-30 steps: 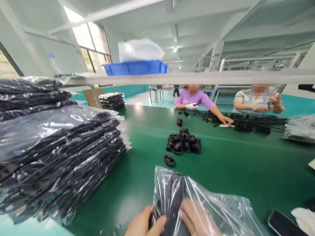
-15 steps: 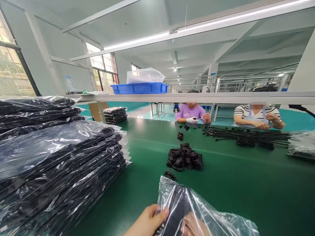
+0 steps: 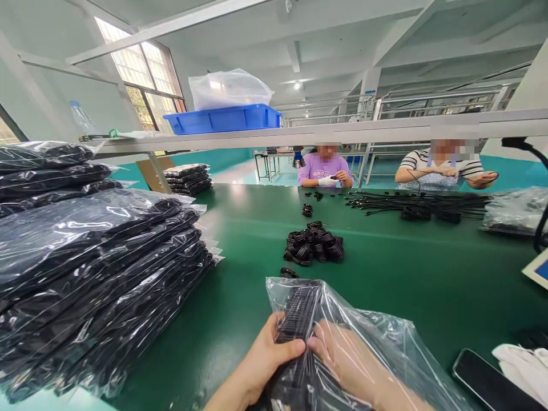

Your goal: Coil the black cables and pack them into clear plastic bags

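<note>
Head view showed my left hand [image 3: 261, 365] pinching the black item [image 3: 295, 319] through the bag [image 3: 377, 348], fingers closed. My right hand [image 3: 342, 359], now deeper inside, gripped it too. Both had risen above the belt [image 3: 406, 268] since a moment earlier.

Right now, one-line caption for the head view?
Both hands, left hand and right hand, grip a black ribbed item inside a clear plastic bag.

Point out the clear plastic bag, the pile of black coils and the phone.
clear plastic bag [image 3: 385, 348], head view, crinkled right side.
pile of black coils [image 3: 314, 244], head view, middle of heap.
phone [image 3: 492, 385], head view, dark screen.
</note>
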The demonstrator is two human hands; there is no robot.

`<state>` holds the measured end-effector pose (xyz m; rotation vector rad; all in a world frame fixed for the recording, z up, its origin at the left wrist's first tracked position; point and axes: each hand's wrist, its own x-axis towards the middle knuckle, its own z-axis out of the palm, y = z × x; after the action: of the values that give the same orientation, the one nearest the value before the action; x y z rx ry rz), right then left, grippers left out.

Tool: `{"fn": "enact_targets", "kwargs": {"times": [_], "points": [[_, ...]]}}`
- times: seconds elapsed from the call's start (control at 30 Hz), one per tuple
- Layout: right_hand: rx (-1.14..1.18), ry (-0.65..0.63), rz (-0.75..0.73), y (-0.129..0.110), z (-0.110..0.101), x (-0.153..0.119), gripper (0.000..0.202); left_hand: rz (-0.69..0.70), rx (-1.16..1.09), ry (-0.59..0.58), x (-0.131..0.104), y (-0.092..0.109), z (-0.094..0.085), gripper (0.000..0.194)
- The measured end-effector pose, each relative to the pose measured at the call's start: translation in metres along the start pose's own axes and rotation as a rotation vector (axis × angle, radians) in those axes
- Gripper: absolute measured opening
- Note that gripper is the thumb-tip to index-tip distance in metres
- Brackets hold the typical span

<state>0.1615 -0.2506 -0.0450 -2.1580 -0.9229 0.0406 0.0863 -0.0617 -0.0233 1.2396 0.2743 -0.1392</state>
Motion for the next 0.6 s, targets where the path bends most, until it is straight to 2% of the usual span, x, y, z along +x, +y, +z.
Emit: {"fn": "enact_targets", "kwargs": {"times": [0.1, 0.2, 0.3, 0.37, 0.43, 0.5, 0.6], "points": [[0.052, -0.131, 0.045, 0.000, -0.013, 0.004, 0.041, 0.007, -0.057, -0.060, -0.001, 0.000, -0.002, 0.061], [0.290, -0.056, 0.139, 0.001, -0.009, 0.005, 0.034, 0.023, -0.048, -0.108, -0.005, 0.006, -0.001, 0.064], [0.536, 0.013, 0.217, 0.003, 0.006, 0.002, 0.049, 0.014, -0.022, -0.154, -0.009, 0.011, 0.004, 0.071], [0.602, 0.032, 0.247, 0.003, 0.011, 0.000, 0.050, -0.008, -0.013, -0.202, -0.012, 0.013, 0.006, 0.076], [0.559, 0.051, 0.246, 0.000, 0.009, -0.001, 0.050, -0.011, -0.016, -0.235, -0.013, 0.014, 0.009, 0.077], [0.471, 0.073, 0.222, -0.005, 0.000, -0.001, 0.046, 0.007, -0.045, -0.196, -0.014, 0.013, 0.012, 0.066], [0.412, 0.103, 0.182, -0.015, -0.013, 0.000, 0.041, 0.034, -0.090, -0.025, -0.012, 0.011, 0.017, 0.052]]}}
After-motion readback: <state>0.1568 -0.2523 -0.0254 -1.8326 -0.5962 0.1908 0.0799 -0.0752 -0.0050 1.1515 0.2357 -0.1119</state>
